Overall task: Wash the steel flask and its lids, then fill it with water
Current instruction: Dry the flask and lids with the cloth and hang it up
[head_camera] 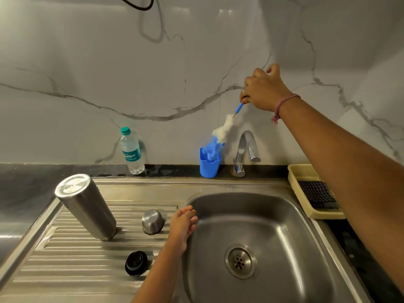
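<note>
Head view: right hand [263,88] fingers grasp blue-and-white bottle brush [220,133] – snagging could topple blue plastic cup [208,166]; left hand [182,226] relaxed.

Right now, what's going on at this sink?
A person is at a steel sink. The right hand grips the handle of a blue-and-white bottle brush, whose head sits in a blue cup beside the tap. The left hand rests open on the basin's edge. The steel flask stands upside down on the drainboard, with a steel lid and a black lid nearby. No water is running.
</note>
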Demonstrator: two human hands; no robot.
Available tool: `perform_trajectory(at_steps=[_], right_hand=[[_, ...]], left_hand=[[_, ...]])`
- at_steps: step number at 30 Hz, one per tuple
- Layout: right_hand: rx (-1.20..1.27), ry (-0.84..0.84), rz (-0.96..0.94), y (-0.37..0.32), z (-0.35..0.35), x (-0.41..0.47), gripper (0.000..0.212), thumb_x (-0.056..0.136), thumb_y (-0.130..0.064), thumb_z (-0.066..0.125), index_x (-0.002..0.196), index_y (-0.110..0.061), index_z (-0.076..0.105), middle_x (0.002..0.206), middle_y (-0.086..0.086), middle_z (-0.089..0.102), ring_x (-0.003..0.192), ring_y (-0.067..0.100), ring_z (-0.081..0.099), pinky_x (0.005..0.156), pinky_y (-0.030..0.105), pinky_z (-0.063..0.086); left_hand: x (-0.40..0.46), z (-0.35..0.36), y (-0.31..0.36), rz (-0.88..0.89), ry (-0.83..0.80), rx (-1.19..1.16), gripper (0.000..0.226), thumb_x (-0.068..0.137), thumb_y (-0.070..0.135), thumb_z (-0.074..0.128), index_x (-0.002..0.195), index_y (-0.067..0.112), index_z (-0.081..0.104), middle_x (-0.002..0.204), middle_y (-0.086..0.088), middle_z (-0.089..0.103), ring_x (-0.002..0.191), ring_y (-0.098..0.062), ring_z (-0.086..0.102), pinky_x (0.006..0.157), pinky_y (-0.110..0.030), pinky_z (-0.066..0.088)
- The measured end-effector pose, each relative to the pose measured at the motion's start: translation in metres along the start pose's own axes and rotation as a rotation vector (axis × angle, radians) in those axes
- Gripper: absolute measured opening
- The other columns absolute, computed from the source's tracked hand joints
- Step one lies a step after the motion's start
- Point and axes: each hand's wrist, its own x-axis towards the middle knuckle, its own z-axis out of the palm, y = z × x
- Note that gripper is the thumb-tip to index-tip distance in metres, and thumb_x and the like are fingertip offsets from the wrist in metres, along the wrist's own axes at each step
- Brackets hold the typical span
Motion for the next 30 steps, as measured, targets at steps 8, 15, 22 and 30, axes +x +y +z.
perform_trajectory(at_steps=[8,15,22,30], right_hand=[[0.034,0.010,-0.107,-0.014,0.037,0.023,0.021,0.096,-0.024,0.054,0.106,-0.028,0.072,0.103,-0.001,0.058,0.106,0.023,0.045,0.092,0.044,0.028],[0.067,0.027,-0.203,-0.023,0.066,0.041,0.019,0.093,-0.024,0.058,0.105,-0.024,0.073,0.109,0.002,0.057,0.111,0.025,0.046,0.091,0.046,0.030],[0.117,0.130,-0.243,-0.028,0.098,0.041,0.019,0.088,-0.027,0.065,0.104,-0.024,0.073,0.116,0.006,0.055,0.121,0.028,0.042,0.093,0.050,0.029],[0.089,0.176,-0.298,-0.028,0.106,0.038,0.028,0.086,-0.025,0.068,0.114,-0.024,0.069,0.135,0.008,0.052,0.137,0.028,0.034,0.092,0.053,0.032]], left_hand=[[0.014,-0.002,-0.002,-0.011,0.019,-0.002,0.015,0.095,0.006,0.058,0.107,0.016,0.060,0.085,0.000,0.066,0.068,-0.010,0.060,0.062,-0.022,0.046],[0.026,-0.004,-0.005,-0.007,0.040,0.002,0.018,0.096,0.010,0.058,0.113,0.014,0.061,0.092,-0.001,0.067,0.081,-0.013,0.060,0.075,-0.026,0.047],[0.037,-0.009,-0.016,0.026,0.067,0.119,0.019,0.095,0.013,0.060,0.113,0.015,0.062,0.104,-0.005,0.069,0.088,-0.015,0.063,0.076,-0.028,0.050],[0.032,-0.005,-0.022,0.140,0.047,0.291,0.014,0.096,0.010,0.058,0.109,0.016,0.061,0.092,-0.001,0.067,0.077,-0.010,0.061,0.063,-0.020,0.045]])
